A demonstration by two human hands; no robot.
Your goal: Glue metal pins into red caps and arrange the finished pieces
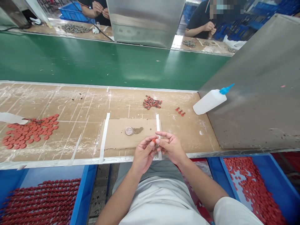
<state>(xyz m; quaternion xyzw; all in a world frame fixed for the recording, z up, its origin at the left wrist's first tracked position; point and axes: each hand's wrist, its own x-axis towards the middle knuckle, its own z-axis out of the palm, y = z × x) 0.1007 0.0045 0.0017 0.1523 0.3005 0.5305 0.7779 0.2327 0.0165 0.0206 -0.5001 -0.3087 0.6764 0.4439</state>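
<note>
Red disc [153, 141] up in both hands' fingertips, near front edge of table [89, 134]. Left hand [143, 153] pinching it thumb-to-finger, right hand [171, 147] pinching from other side, index finger poking out pretty straight. Cardboard sheet [114, 140] taped down right by hands, little round pot [128, 131] on it, dark stain [138, 130] beside that. Farther back: pile of red-and-black pieces [152, 102], three small red pieces [180, 112] in row, white bottle [209, 101] w/ blue nozzle. Bunch of loose red discs [30, 134] way off left.
</note>
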